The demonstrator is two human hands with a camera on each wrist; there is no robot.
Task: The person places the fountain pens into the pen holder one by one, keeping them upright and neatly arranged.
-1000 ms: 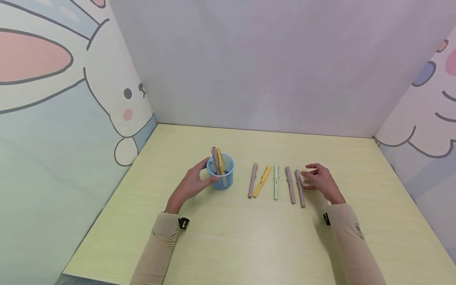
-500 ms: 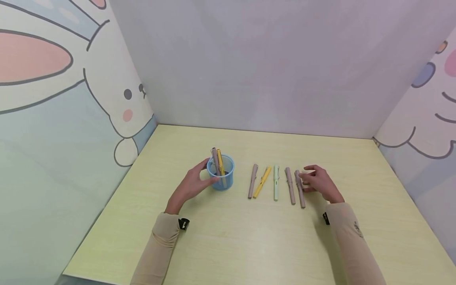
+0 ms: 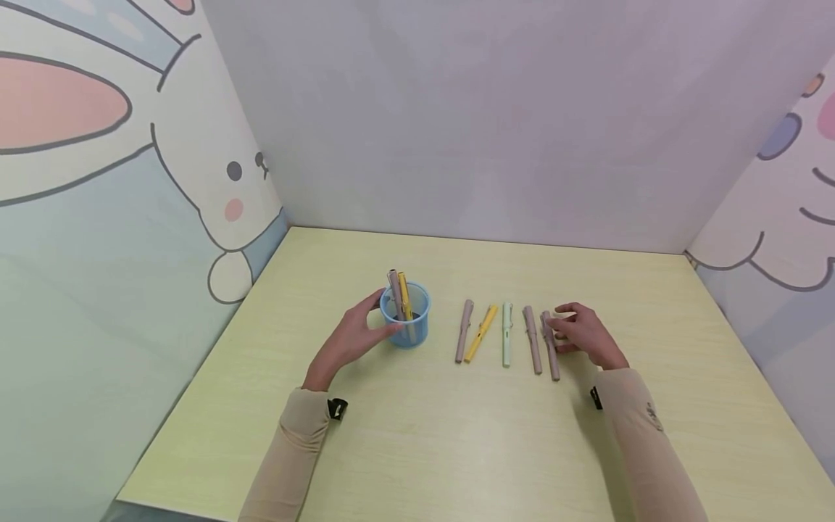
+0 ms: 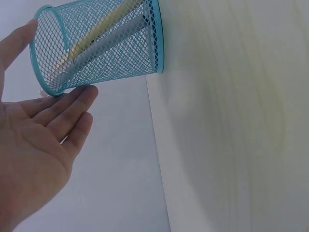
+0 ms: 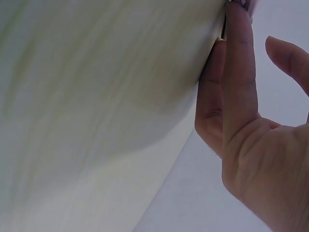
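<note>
My left hand (image 3: 355, 337) steadies a blue mesh pen holder (image 3: 423, 332), thumb on the near side of its rim and fingers on the far side. Inside lean a mauve pen (image 3: 395, 290) and a yellow pen (image 3: 404, 290); the left wrist view shows both through the mesh (image 4: 158, 41). At the right end of a row of pens, my right hand (image 3: 587, 337) touches the outermost mauve pen (image 3: 552, 355) with a fingertip near its cap. Its thumb stands apart from the fingers in the right wrist view, where only a bit of the pen shows.
Beside that pen lie another mauve pen (image 3: 533, 341), a pale green pen (image 3: 507, 337), a slanted yellow pen (image 3: 481, 333) and a further mauve pen (image 3: 464, 332). The light wooden table (image 3: 457, 442) meets a plain back wall (image 3: 483, 145) and cartoon-printed side panels (image 3: 85, 290).
My right hand has shifted slightly left, bringing its fingertip over the outermost mauve pen. The left hand and the pen holder stay where they were.
</note>
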